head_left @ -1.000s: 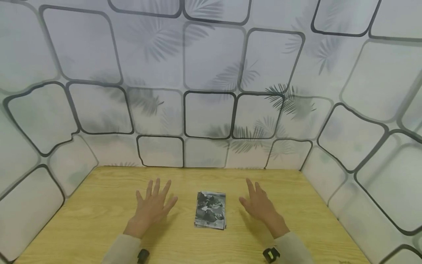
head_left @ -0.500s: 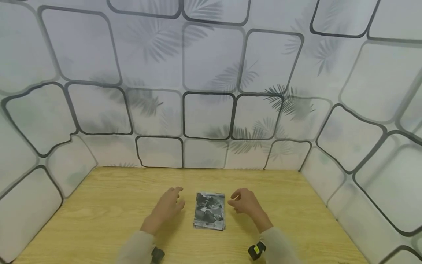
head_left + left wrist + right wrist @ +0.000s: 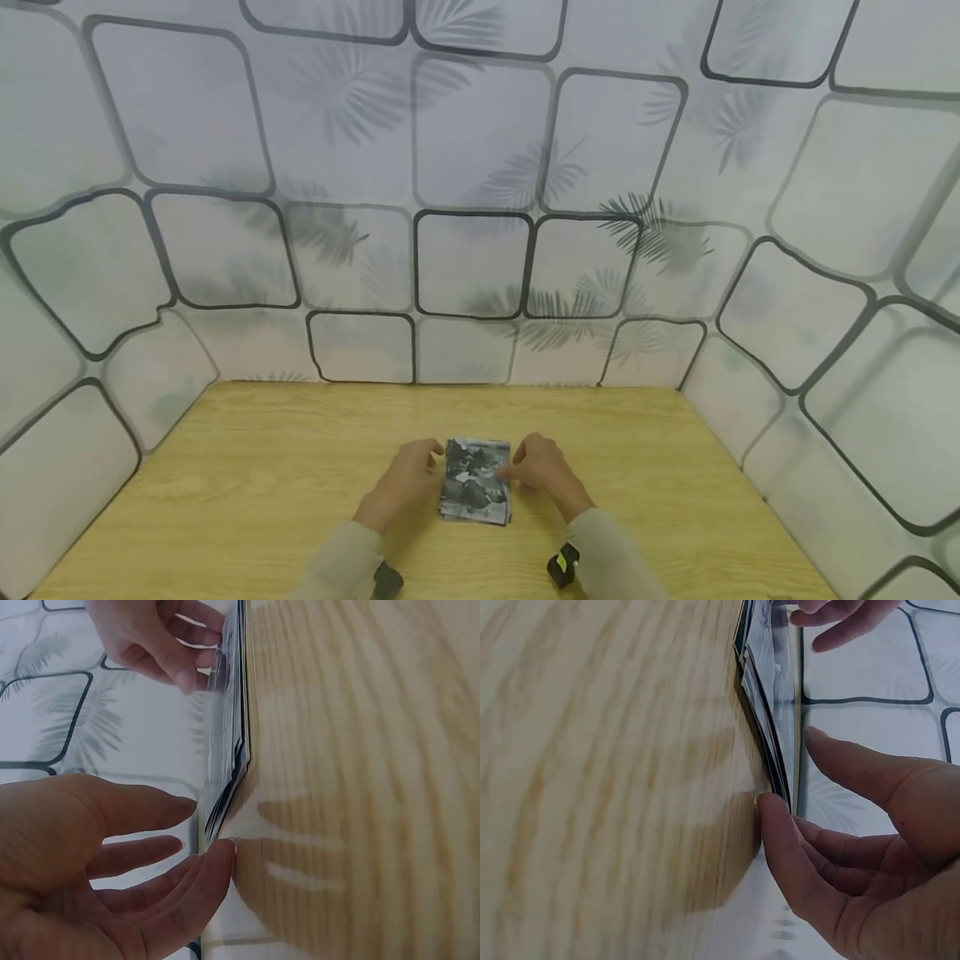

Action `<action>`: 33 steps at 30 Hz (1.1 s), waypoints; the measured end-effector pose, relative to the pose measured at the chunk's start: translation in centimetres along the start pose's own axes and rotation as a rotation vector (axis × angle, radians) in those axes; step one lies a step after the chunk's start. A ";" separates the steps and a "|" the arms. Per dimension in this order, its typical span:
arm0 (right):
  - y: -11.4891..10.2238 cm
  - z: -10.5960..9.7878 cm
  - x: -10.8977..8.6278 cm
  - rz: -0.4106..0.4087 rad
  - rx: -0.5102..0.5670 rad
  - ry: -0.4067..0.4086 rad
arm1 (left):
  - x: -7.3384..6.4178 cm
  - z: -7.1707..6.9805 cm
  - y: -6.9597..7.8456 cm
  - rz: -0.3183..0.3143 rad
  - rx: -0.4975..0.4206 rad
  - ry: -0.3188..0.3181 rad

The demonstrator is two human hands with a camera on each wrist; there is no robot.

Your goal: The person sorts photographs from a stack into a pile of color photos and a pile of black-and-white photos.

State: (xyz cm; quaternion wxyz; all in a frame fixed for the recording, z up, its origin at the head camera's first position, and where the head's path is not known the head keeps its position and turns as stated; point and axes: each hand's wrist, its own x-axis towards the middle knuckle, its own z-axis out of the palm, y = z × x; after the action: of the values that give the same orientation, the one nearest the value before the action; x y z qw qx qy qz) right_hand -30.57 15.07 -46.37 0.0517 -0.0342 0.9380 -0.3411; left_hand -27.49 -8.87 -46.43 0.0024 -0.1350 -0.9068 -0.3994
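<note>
A small stack of black-and-white picture cards lies on the wooden table, its lower edges slightly uneven. My left hand is at the stack's left side. In the left wrist view, its fingertips reach the near corner of the cards, thumb raised apart from them. On the other side, my right hand has its thumb over the top picture's right edge. The right wrist view shows that hand with a fingertip right at the side of the cards and a gap below the thumb.
Pale wall covering with dark rounded outlines and leaf prints surrounds the table at the back and both sides. Each wrist wears a dark device, the right one with a yellow-green patch.
Both hands have come inward from either side, from spread fingers to bent fingers at the stack's edges. The stack itself stays in place.
</note>
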 end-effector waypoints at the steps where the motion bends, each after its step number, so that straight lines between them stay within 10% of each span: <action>1: 0.0 0.0 0.1 -0.007 -0.007 -0.001 | 0.0 0.1 0.0 -0.006 -0.003 -0.004; 33: -0.2 0.2 0.0 -0.058 -0.052 0.014 | -0.4 1.0 1.0 0.009 0.033 0.038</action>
State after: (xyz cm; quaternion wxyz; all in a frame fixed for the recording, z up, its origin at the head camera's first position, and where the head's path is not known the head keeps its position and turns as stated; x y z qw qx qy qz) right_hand -30.57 14.79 -46.43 0.0345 -0.0603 0.9454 -0.3183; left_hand -26.78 -7.56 -46.39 0.0237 -0.1312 -0.9125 -0.3869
